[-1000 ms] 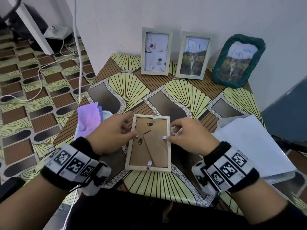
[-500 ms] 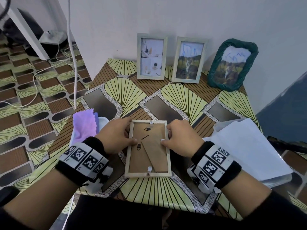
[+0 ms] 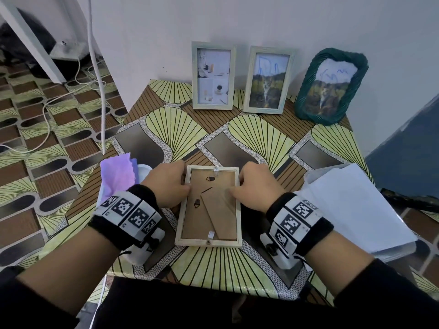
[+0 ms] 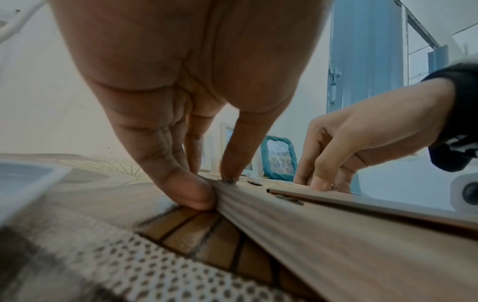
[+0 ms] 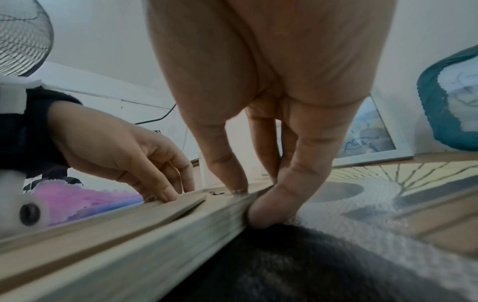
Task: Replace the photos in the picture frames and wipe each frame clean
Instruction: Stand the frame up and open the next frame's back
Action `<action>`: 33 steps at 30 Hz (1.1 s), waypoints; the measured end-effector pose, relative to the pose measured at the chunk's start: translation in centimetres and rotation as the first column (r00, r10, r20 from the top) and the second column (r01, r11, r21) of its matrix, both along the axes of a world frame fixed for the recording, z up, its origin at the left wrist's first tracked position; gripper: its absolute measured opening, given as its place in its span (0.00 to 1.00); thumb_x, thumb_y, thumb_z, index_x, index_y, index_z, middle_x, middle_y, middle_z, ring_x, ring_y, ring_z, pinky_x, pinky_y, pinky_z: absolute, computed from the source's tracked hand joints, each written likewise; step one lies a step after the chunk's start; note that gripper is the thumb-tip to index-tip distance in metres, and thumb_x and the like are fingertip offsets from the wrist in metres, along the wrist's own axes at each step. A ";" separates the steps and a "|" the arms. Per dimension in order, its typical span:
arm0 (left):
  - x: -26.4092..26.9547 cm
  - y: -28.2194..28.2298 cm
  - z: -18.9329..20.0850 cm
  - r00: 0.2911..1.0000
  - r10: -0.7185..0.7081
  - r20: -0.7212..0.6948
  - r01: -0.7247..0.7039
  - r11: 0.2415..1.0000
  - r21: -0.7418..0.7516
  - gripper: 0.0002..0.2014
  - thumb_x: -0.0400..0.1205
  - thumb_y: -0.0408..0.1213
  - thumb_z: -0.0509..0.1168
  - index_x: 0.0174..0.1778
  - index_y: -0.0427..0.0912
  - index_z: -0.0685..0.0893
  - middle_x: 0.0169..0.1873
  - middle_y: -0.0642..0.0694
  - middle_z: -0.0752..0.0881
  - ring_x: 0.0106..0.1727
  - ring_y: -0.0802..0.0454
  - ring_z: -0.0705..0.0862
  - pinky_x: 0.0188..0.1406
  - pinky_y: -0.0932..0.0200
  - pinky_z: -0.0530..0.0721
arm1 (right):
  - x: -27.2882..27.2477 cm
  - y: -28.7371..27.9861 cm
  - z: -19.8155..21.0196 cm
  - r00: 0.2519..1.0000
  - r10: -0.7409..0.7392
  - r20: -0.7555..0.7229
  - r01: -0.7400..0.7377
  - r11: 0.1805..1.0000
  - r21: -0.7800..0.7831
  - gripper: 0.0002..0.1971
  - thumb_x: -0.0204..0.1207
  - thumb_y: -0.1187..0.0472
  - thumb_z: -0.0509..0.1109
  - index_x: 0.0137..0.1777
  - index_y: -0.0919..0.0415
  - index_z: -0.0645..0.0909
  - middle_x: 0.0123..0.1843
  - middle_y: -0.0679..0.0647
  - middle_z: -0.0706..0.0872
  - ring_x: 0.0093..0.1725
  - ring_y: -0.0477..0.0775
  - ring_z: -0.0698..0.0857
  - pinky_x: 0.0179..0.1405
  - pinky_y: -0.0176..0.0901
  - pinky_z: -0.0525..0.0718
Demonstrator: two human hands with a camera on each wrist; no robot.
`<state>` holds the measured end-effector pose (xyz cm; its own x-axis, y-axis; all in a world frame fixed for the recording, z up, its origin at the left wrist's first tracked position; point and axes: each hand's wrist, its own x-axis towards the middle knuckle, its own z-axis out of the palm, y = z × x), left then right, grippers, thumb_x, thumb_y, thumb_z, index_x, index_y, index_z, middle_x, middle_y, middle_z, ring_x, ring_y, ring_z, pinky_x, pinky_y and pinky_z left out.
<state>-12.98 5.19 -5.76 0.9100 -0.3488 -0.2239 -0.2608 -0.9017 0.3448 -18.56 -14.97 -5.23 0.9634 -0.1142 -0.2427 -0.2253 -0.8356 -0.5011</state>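
So there's a wooden picture frame (image 3: 209,207) lying face down in the lower middle of the head view, on the patterned bench (image 3: 259,138), brown backing board and folded stand facing up. Both hands are on it. The left hand (image 3: 166,184) has its fingers curled around the frame's left edge near the top; in the left wrist view the thumb (image 4: 227,159) presses down on top of the rim while a finger sits against the outer side. The right hand (image 3: 255,186) does the mirror thing on the right edge, thumb (image 5: 225,171) on the back by what looks like a small metal tab, though it's too blurry to be sure.

Up at the back of the bench, against the wall, stand three more: a pale frame (image 3: 213,76) with a light still-life photo, a second pale frame (image 3: 268,80) with a landscape, and a green woven frame (image 3: 331,86) in the upper right.

A purple cloth (image 3: 117,178) sits on a white tray (image 3: 144,170) just left of the left hand. A stack of white paper (image 3: 351,205) lies at the right.
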 end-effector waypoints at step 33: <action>-7.8 5.4 0.9 0.901 -0.427 0.078 0.420 0.903 0.089 0.33 0.84 0.61 0.53 0.81 0.45 0.67 0.76 0.52 0.74 0.79 0.55 0.65 0.73 0.54 0.74 | -2.2 -0.5 1.2 0.935 0.338 -0.106 -0.352 0.857 -0.376 0.18 0.86 0.50 0.55 0.67 0.57 0.77 0.58 0.55 0.79 0.58 0.59 0.81 0.60 0.57 0.82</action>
<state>-20.81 10.61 -4.86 0.6976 -0.6928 -0.1826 -0.6512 -0.7194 0.2417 -20.72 -15.43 -4.01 0.9499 0.1332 -0.2828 0.1017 -0.9871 -0.1233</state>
